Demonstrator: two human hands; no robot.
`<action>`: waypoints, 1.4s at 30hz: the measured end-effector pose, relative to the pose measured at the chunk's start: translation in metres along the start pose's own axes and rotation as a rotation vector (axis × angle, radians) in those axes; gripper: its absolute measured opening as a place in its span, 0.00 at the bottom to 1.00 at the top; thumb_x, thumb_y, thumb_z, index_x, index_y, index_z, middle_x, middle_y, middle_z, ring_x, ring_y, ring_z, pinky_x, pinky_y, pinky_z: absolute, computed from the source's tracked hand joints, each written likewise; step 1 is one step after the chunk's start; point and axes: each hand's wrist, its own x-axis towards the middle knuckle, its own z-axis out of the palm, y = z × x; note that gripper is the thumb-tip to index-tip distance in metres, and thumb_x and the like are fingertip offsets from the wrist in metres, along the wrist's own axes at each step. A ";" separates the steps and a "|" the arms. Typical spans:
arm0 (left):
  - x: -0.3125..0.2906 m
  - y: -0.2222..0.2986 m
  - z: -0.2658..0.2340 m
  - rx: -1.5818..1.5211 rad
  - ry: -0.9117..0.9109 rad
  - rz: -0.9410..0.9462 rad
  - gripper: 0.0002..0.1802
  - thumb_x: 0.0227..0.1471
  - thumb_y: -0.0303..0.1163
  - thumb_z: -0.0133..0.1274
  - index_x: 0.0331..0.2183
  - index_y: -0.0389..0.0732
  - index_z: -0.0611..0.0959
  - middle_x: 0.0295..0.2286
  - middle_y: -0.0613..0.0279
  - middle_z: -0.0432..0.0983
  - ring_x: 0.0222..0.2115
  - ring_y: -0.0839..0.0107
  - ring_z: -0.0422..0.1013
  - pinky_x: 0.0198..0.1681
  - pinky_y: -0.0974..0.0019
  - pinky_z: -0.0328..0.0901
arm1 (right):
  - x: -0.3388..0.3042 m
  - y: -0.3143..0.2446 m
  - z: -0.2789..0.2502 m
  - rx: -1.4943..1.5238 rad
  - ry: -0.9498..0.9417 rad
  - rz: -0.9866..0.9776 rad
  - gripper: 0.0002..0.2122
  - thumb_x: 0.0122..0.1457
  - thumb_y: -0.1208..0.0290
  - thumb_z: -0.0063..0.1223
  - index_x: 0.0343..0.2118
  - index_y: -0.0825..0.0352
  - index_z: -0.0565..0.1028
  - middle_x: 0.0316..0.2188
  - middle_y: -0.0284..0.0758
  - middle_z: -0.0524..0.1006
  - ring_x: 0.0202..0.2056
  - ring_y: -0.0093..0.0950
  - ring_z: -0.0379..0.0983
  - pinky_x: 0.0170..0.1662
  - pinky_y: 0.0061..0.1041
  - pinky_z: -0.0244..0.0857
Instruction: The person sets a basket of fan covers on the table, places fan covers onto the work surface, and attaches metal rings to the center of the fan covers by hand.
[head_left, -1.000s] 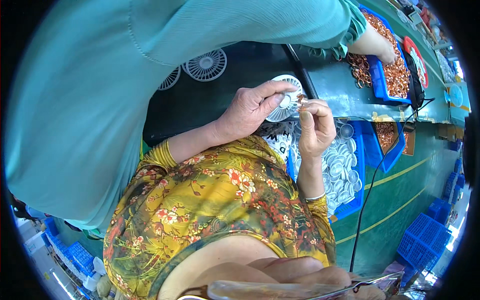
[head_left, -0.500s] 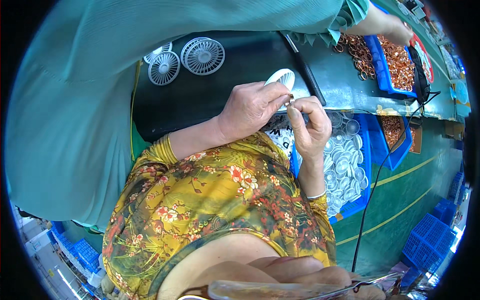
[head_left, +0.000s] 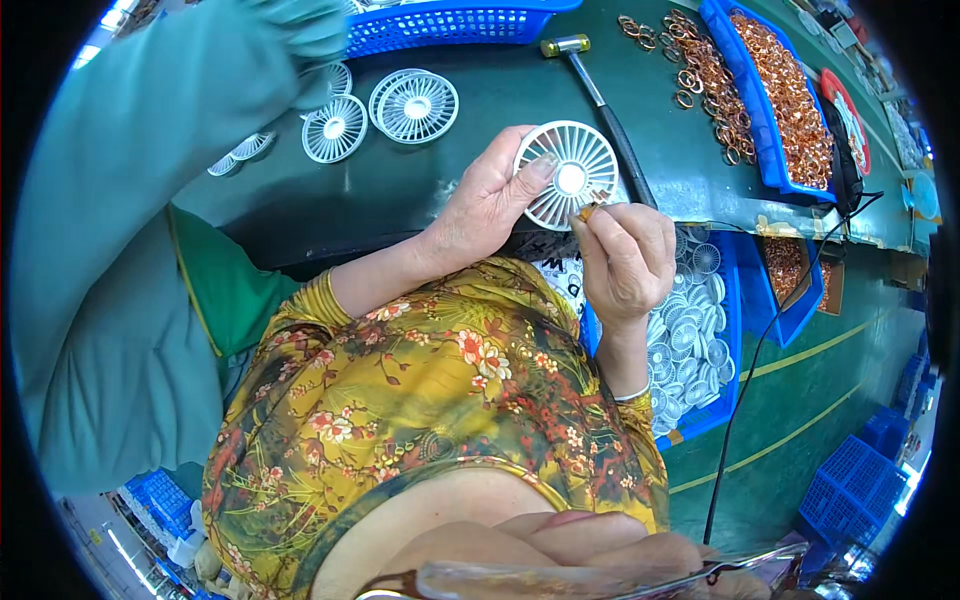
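My left hand (head_left: pixel 490 200) is closed on a white round fan grille (head_left: pixel 568 172), its thumb pressed on the spokes near the hub. The grille's face is turned up toward me. At the grille's lower right rim, my right hand (head_left: pixel 625 250) pinches a small copper-coloured clip (head_left: pixel 588 212); the fingers hide part of it. Just beyond the grille lies a hammer (head_left: pixel 605 115) with a black handle and a yellowish head. More white grilles (head_left: pixel 418 106) rest on the dark green table to the left of the hammer.
A blue bin (head_left: pixel 765 165) of copper rings stands at the right, with loose copper rings (head_left: pixel 705 85) beside it. Below the table edge sits a blue crate (head_left: pixel 728 395) of white grilles. A blue basket (head_left: pixel 450 27) is at the back. A co-worker's green sleeve (head_left: pixel 190 110) reaches in at left.
The grille in my left hand has turned from edge-on to face-up. The co-worker's arm has drawn back left from the copper bin, uncovering the hammer head and blue basket.
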 end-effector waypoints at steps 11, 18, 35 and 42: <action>-0.007 0.006 -0.005 0.120 -0.041 -0.001 0.23 0.60 0.38 0.40 0.52 0.35 0.62 0.43 0.60 0.66 0.44 0.77 0.63 0.49 0.72 0.59 | 0.014 0.000 0.008 -0.144 -0.274 -0.028 0.09 0.43 0.76 0.58 0.30 0.64 0.74 0.29 0.30 0.73 0.33 0.29 0.70 0.35 0.27 0.64; -0.009 0.002 -0.009 0.279 -0.005 0.065 0.23 0.59 0.42 0.40 0.52 0.40 0.61 0.39 0.49 0.73 0.41 0.58 0.72 0.43 0.62 0.66 | 0.020 -0.001 0.014 -0.083 -0.427 0.011 0.07 0.46 0.76 0.53 0.30 0.66 0.71 0.27 0.34 0.70 0.31 0.33 0.68 0.34 0.31 0.60; -0.011 0.007 -0.025 -0.191 -0.167 -0.117 0.25 0.57 0.38 0.45 0.52 0.35 0.62 0.42 0.59 0.67 0.44 0.75 0.64 0.47 0.70 0.61 | 0.020 -0.008 0.014 -0.084 -0.328 0.060 0.11 0.43 0.69 0.62 0.33 0.59 0.79 0.39 0.25 0.77 0.46 0.31 0.68 0.50 0.35 0.52; -0.017 0.018 -0.029 -0.215 -0.312 -0.188 0.29 0.55 0.37 0.51 0.53 0.36 0.62 0.42 0.60 0.67 0.43 0.77 0.65 0.46 0.72 0.62 | 0.027 0.000 0.003 0.182 -0.573 -0.079 0.11 0.45 0.73 0.58 0.34 0.57 0.80 0.43 0.29 0.76 0.57 0.36 0.60 0.60 0.43 0.43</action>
